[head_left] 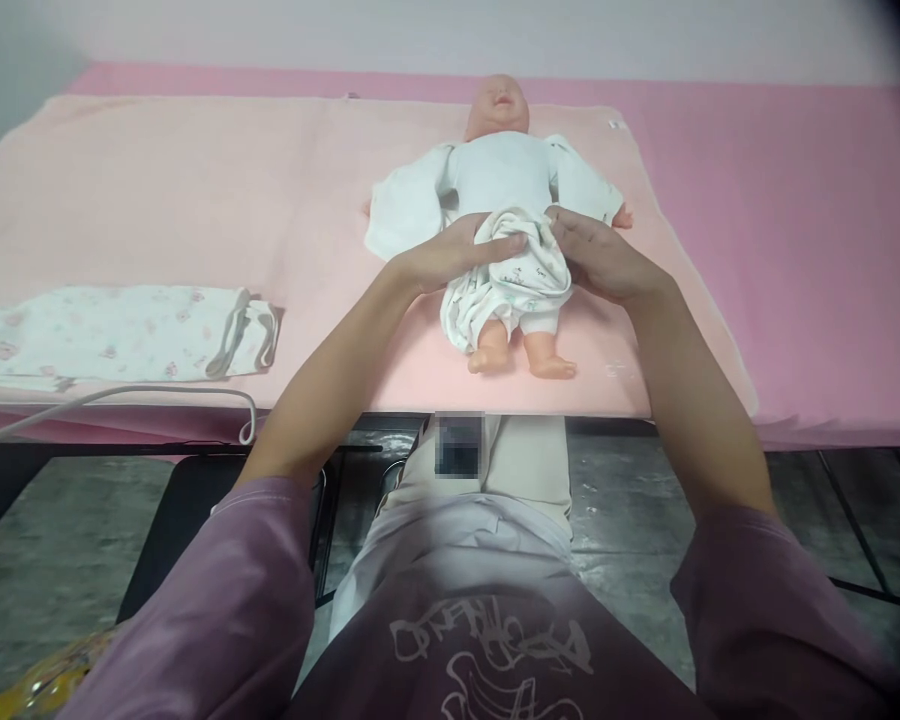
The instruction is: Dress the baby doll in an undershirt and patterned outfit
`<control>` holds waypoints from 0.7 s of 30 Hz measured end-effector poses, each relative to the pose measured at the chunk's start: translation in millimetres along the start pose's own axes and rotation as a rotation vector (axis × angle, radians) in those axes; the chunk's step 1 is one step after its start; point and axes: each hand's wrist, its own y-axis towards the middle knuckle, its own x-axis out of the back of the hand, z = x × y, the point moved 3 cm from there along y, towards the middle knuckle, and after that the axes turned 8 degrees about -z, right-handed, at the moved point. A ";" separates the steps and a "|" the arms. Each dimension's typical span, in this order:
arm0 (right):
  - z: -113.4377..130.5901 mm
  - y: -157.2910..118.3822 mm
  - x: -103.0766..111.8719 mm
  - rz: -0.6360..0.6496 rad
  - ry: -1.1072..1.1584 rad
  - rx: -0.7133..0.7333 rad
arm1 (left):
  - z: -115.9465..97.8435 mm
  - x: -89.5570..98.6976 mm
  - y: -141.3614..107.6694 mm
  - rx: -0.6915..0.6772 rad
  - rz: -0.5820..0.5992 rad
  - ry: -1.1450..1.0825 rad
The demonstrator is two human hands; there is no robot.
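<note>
A baby doll [502,172] in a white long-sleeved top lies on its back on a pink mat [330,220], its bare feet toward me. Bunched white printed cloth [529,268] covers its hips and upper legs. My left hand [465,250] is closed on the left side of this cloth, thumb over it. On the other side, my right hand [596,252] grips the cloth's edge near the doll's waist, its fingers partly hidden.
A folded printed garment [135,330] lies at the mat's left front. A white cable [157,390] runs along the front edge. Below the table are a black chair [172,520] and, at bottom left, something yellow [45,685].
</note>
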 end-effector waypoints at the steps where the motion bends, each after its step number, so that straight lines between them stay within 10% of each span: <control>1: 2.0 -0.8 -0.3 0.014 0.003 0.036 | 0.4 -1.3 0.4 -0.003 -0.021 -0.008; 7: 9.4 4.9 4.1 -0.194 0.165 0.305 | -0.8 -4.9 1.5 0.014 0.047 -0.043; 15: -3.1 -2.1 4.8 0.071 -0.041 0.045 | 1.6 -0.5 3.6 -0.033 0.017 -0.065; 21: 6.1 -0.9 -0.4 -0.051 0.074 0.211 | -8.8 -5.1 0.4 -0.031 0.091 0.012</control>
